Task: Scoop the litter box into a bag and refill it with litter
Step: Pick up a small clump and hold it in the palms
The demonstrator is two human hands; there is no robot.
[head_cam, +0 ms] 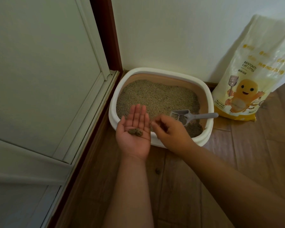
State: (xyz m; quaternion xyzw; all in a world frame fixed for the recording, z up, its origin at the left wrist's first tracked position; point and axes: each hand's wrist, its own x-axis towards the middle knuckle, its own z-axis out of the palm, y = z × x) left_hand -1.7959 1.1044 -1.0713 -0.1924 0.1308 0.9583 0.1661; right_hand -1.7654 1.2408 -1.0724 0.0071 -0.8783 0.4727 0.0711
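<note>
Two dark clumps [135, 132] rest on the flat, upturned left hand [135, 134]. Beside it, right hand [169, 130] has fingers curled, grip contents unclear; scoop [184, 116] lies just beyond in the litter box [207, 102].

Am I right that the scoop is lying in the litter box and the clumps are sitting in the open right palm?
Not quite: the clumps sit in the open left hand, palm up, not the right. The head view shows the right hand beside it with its fingers curled. The scoop does lie in the litter box, handle resting on the rim.
</note>
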